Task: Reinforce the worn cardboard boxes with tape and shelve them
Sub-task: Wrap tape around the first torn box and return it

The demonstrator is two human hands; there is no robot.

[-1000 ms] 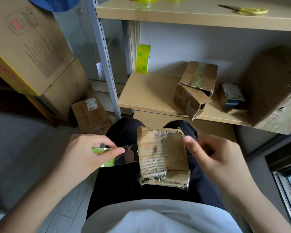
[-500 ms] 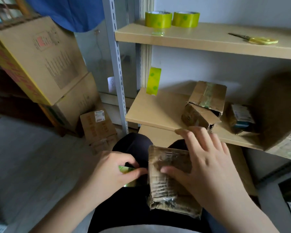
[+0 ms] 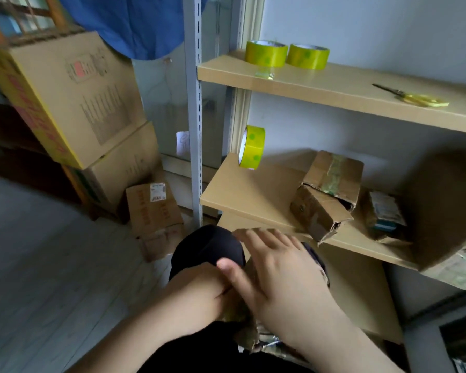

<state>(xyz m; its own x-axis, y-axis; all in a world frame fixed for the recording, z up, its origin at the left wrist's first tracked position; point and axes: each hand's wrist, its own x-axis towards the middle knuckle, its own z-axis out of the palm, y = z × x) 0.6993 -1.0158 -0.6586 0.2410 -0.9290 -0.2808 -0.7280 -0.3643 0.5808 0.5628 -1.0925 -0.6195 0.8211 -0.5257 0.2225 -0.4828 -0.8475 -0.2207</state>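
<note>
Your right hand (image 3: pixel 283 275) has slid further across the small worn box (image 3: pixel 256 337) since half a second ago, and now lies flat on top of it with fingers straight and spread, covering nearly all of it. Only a crumpled, tape-shiny corner of that box shows below your wrist, at 6 o'clock, on your lap. Your left hand (image 3: pixel 199 292) has tucked in against the box's left side, touching the right thumb; its fingers are hidden, so you cannot tell whether it is gripping anything, though a sliver of green tape (image 3: pixel 230 314) shows just beneath it.

On the middle shelf (image 3: pixel 242 195) at 2 o'clock sits a torn box (image 3: pixel 326 195) with a strip of tape over its top and its end flaps split open. A smaller box (image 3: pixel 385 214) lies just beside it to the right, and a big carton (image 3: pixel 447 211) fills the shelf's right end. One roll of green tape (image 3: pixel 251 147) stands on edge at the shelf's back left corner. On the top shelf (image 3: pixel 334 84) at 1 o'clock, two more rolls (image 3: pixel 287 55) lie side by side, touching, with yellow-handled scissors (image 3: pixel 412 96) well apart to their right. Stacked cartons (image 3: pixel 73 98) lean at 10 o'clock on the floor.
</note>
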